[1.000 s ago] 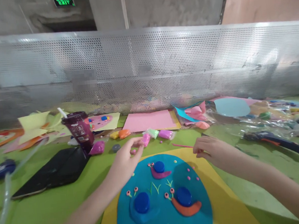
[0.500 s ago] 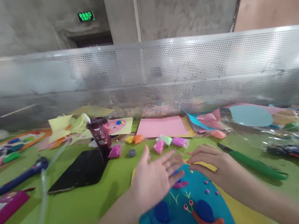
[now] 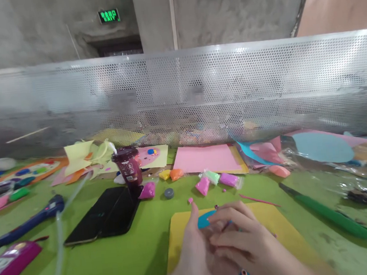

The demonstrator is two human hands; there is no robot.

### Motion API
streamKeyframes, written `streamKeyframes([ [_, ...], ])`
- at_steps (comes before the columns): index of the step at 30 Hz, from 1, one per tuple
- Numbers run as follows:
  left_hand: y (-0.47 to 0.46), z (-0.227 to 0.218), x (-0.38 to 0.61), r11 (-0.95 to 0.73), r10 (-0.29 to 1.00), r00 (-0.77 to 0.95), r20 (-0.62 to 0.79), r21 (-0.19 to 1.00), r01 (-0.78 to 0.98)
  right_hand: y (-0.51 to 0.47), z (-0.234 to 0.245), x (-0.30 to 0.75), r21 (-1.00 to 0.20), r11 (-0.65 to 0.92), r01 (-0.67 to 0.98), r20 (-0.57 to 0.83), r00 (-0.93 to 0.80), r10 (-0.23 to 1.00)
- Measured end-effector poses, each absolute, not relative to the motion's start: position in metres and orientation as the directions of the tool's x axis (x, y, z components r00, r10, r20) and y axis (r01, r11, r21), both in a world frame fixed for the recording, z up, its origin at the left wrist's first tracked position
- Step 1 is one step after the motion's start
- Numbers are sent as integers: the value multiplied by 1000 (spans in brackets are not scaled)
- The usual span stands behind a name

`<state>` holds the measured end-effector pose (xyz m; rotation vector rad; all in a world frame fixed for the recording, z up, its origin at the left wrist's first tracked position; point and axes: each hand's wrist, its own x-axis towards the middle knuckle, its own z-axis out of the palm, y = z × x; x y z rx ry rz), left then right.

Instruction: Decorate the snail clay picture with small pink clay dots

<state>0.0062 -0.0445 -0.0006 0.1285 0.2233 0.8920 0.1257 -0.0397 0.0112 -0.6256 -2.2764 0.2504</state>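
Observation:
My two hands meet above a blue oval board (image 3: 206, 219) on a yellow sheet (image 3: 178, 228). My left hand (image 3: 195, 250) is open, palm turned up and thumb stretched upward; its fingers are mostly covered. Across that palm lies my right hand (image 3: 246, 234), its fingers apart and slightly bent. Anything between the hands is hidden. Most of the board is covered too; a small round eye (image 3: 244, 273) of a figure shows below them. Beyond the sheet lie a thin pink clay strip (image 3: 259, 200) and a small pink bit (image 3: 190, 200).
Clay packets, including a purple one (image 3: 229, 179), lie ahead beside a grey cap (image 3: 169, 193). At left are a black phone case (image 3: 106, 212), a dark cup (image 3: 128, 168) and a blue glue gun (image 3: 30, 218). A green-handled knife (image 3: 331, 212) lies right. A perforated metal panel (image 3: 180, 95) stands behind.
My hands have come together: the right moved left from the board's far edge onto the left palm. They now hide most of the board, and the pink strip shows beyond them.

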Motion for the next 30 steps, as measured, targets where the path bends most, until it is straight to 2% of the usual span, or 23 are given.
streamKeyframes([
  [2,-40,2,3,541,830,532,-170,482,-689,-35,16,136,-298,880,370,637,-609,472],
  [3,-36,4,-2,415,881,442,-170,725,-549,-32,21,144,-260,879,400,638,-611,468],
  [5,-25,7,-17,240,938,324,-120,900,-363,-25,31,167,-197,843,501,637,-588,498],
  [6,-18,8,-27,-85,974,219,60,990,110,-23,34,181,-192,808,558,636,-556,535],
  [7,-10,7,-37,-171,978,163,129,947,274,-22,37,195,-204,775,598,619,-535,575],
  [11,18,-13,-70,-269,963,140,230,781,564,-33,24,241,-248,712,657,544,-513,664],
  [15,29,-35,-79,-312,949,203,241,620,720,-49,-7,260,-234,674,701,466,-527,710],
  [19,30,-43,-81,-340,936,230,267,512,789,-53,-23,263,-270,671,691,343,-582,737],
  [25,33,-44,-86,-305,945,200,258,474,826,-54,-25,265,-371,622,690,275,-557,783],
  [30,26,-28,-77,-65,997,26,79,548,834,-58,-16,267,-487,520,702,260,-452,853],
])
